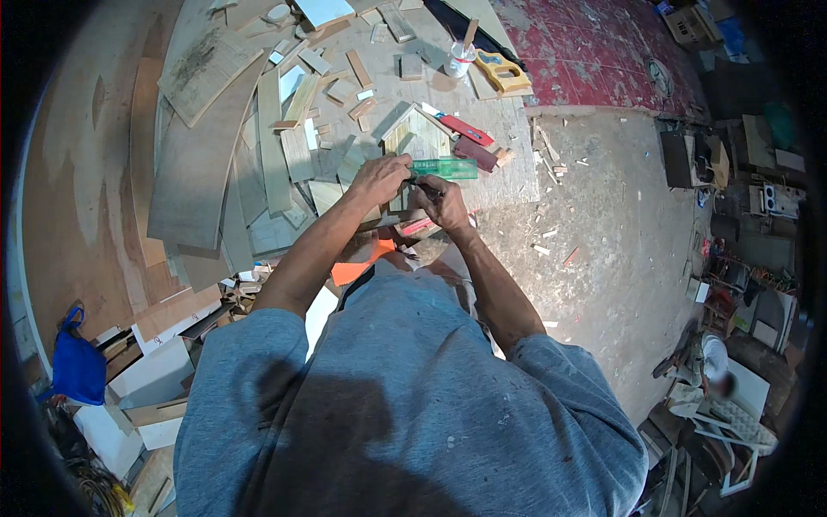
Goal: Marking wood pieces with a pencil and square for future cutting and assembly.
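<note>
Both my hands are close together at the near edge of a cluttered wooden worktable. My left hand (383, 178) is closed, its fingertips at the left end of a green see-through plastic piece (448, 169). Just below that piece, my right hand (441, 202) is curled with its fingers pressed together; a small dark thing seems to be in them, too hidden to name. Beyond the hands lies a peaked, house-shaped wooden frame (399, 136), partly covered by my left hand. A red tool (466, 129) and a dark red block (475, 154) lie beside the green piece.
Wood offcuts (297, 103) and long boards (194, 189) crowd the table's left side. A yellow-handled saw (502, 72) and a white cup with a stick (459, 60) stand at the back. Wood scraps (541, 250) litter the concrete floor. A blue bag (77, 366) hangs at left.
</note>
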